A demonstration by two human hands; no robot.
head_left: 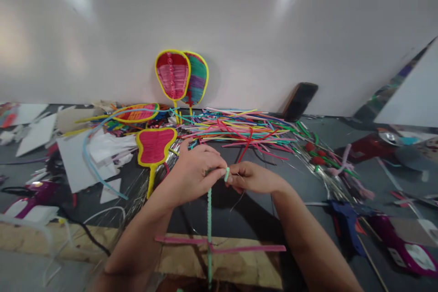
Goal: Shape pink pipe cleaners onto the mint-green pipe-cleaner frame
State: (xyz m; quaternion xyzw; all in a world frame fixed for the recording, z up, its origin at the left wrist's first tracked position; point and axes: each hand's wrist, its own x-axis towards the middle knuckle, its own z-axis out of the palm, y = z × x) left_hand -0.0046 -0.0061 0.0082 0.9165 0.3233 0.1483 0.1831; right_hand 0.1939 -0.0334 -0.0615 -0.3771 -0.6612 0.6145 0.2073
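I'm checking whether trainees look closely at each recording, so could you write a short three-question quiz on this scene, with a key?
1. What colour is the strip pinched at the fingertips of the left hand and right hand?
2. The two fans leaning on the board have rims that are: A blue; B yellow; C white.
3. True or false: the phone is to the right of those two fans, as pictured.

Key: 1. Light green. 2. B. 3. True.

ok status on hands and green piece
Left hand, right hand both at pale green tip. Green stem below, crossed by pink strips. Strip pile beyond.
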